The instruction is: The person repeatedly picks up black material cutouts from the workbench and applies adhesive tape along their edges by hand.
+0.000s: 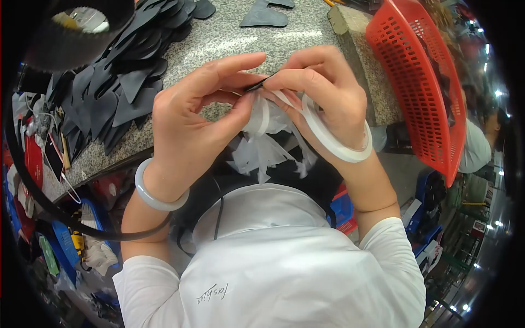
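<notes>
My left hand and my right hand meet over the table's front edge, with a small dark piece pinched between their fingertips. A roll of white tape hangs around my right hand near the wrist, and a strip of it runs up toward the fingers. Below the fingertips hang crumpled whitish strips. A pale bangle circles my left wrist. The dark piece is partly hidden by my fingers.
A heap of dark flat pieces lies at the left on the speckled table. More dark pieces lie at the back. A red perforated basket stands at the right beside a stone block. A phone is at the far left.
</notes>
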### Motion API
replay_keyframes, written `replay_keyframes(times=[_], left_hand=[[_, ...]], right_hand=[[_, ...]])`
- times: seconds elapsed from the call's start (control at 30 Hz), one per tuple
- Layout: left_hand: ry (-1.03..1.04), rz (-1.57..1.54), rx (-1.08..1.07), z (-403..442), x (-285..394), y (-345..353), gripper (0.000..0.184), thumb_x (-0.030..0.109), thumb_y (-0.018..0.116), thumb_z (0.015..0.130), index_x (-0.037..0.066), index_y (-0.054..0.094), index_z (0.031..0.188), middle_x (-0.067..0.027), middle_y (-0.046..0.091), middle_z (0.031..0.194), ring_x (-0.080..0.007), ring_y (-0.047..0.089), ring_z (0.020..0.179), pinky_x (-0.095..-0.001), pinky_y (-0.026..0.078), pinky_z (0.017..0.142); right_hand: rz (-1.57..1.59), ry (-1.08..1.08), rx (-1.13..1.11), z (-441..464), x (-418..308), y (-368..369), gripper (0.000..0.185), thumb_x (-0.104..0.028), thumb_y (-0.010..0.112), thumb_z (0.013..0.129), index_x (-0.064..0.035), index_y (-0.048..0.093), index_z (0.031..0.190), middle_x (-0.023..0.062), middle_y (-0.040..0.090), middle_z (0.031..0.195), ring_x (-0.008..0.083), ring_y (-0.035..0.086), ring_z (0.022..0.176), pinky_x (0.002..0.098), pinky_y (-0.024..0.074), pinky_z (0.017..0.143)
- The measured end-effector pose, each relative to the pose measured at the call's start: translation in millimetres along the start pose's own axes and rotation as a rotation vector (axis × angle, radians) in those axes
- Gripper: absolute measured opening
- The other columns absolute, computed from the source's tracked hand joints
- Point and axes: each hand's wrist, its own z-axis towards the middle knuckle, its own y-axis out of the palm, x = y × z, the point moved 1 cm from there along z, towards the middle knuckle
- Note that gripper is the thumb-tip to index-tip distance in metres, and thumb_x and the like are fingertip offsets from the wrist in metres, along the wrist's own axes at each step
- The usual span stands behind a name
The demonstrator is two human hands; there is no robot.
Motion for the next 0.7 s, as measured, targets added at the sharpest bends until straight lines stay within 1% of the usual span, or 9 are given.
replay_keyframes(times=[0.1, 0.17, 0.2, 0.23, 0.3, 0.33, 0.43, 0.47, 0.7], left_hand=[[0.081, 0.175, -0.05, 3, 10, -2, 0.051, -0.014, 0.066, 0.086, -0.002, 0.061, 0.135, -0.0105, 0.073, 0.116, -0.0147, 0.071, 0.102, -0.0268, 0.057, 0.09], [0.111, 0.24, -0.075, 1, 9, -1, 0.053, -0.014, 0.066, 0.085, -0.002, 0.06, 0.137, -0.0096, 0.074, 0.114, -0.0142, 0.071, 0.101, -0.0265, 0.057, 0.089], [0.117, 0.251, -0.098, -2, 6, 2, 0.054, -0.014, 0.065, 0.086, -0.002, 0.059, 0.138, -0.0101, 0.074, 0.112, -0.0138, 0.071, 0.099, -0.0256, 0.057, 0.087], [0.129, 0.264, -0.126, -4, 5, 3, 0.055, -0.013, 0.065, 0.086, -0.002, 0.057, 0.139, -0.0105, 0.075, 0.109, -0.0135, 0.071, 0.097, -0.0246, 0.057, 0.085], [0.017, 0.044, -0.069, -2, 6, 5, 0.053, -0.012, 0.065, 0.087, -0.002, 0.057, 0.139, -0.0109, 0.075, 0.106, -0.0129, 0.071, 0.094, -0.0236, 0.056, 0.083], [-0.099, -0.18, -0.009, -2, 5, 6, 0.052, -0.01, 0.066, 0.088, -0.002, 0.057, 0.138, -0.0113, 0.075, 0.103, -0.0124, 0.071, 0.092, -0.0226, 0.056, 0.081], [-0.312, -0.31, -0.108, 5, 7, -3, 0.051, -0.006, 0.069, 0.089, -0.003, 0.056, 0.138, -0.0111, 0.074, 0.099, -0.0112, 0.07, 0.087, -0.0212, 0.056, 0.079], [-0.339, -0.32, -0.136, 7, 2, -3, 0.049, -0.001, 0.071, 0.089, -0.003, 0.058, 0.136, -0.0082, 0.073, 0.095, -0.009, 0.069, 0.084, -0.0193, 0.056, 0.074], [-0.594, -0.458, -0.21, 9, -14, -5, 0.041, 0.007, 0.072, 0.09, -0.002, 0.062, 0.129, -0.0032, 0.073, 0.089, -0.0047, 0.068, 0.075, -0.0179, 0.057, 0.065]], right_hand=[[-0.065, 0.05, 0.09, 8, -13, -11, 0.029, -0.002, 0.087, 0.074, -0.0053, 0.074, 0.099, 0.0076, 0.066, 0.096, 0.0193, 0.066, 0.079, 0.0285, 0.0546, 0.069], [-0.336, 0.176, 0.056, 21, -24, -26, 0.087, -0.038, 0.09, 0.075, 0.0018, 0.051, 0.143, 0.0281, 0.031, 0.153, 0.03, 0.057, 0.118, 0.0358, 0.0495, 0.099], [-0.158, 0.042, 0.45, 21, 1, -10, 0.03, -0.005, 0.09, 0.069, -0.0064, 0.075, 0.096, 0.0068, 0.066, 0.096, 0.0204, 0.065, 0.08, 0.0295, 0.0538, 0.069], [-0.154, 0.048, 0.445, 13, 3, -10, 0.03, -0.005, 0.09, 0.069, -0.0064, 0.075, 0.096, 0.0068, 0.066, 0.096, 0.0204, 0.065, 0.08, 0.0295, 0.0538, 0.069], [-0.123, -0.113, 0.035, 5, 4, -12, 0.031, -0.006, 0.09, 0.066, -0.0067, 0.074, 0.094, 0.0059, 0.065, 0.093, 0.0208, 0.063, 0.079, 0.0294, 0.0522, 0.068], [-0.127, -0.191, 0.024, -1, 5, -10, 0.032, -0.004, 0.089, 0.065, -0.0072, 0.074, 0.093, 0.005, 0.065, 0.088, 0.0199, 0.062, 0.075, 0.0293, 0.0501, 0.064], [-0.051, -0.235, 0.025, -11, 6, -5, 0.031, -0.001, 0.087, 0.065, -0.0071, 0.074, 0.092, 0.0043, 0.063, 0.084, 0.0195, 0.061, 0.073, 0.0298, 0.0493, 0.061], [-0.076, -0.341, 0.092, -9, 14, -1, 0.025, -0.011, 0.076, 0.063, -0.008, 0.074, 0.088, 0.002, 0.066, 0.079, 0.0153, 0.062, 0.063, 0.0273, 0.0443, 0.055], [-0.072, -0.449, 0.012, -26, 13, -3, 0.031, -0.007, 0.079, 0.061, -0.0091, 0.074, 0.091, 0.0008, 0.067, 0.089, 0.0114, 0.06, 0.063, 0.0243, 0.0465, 0.059]])
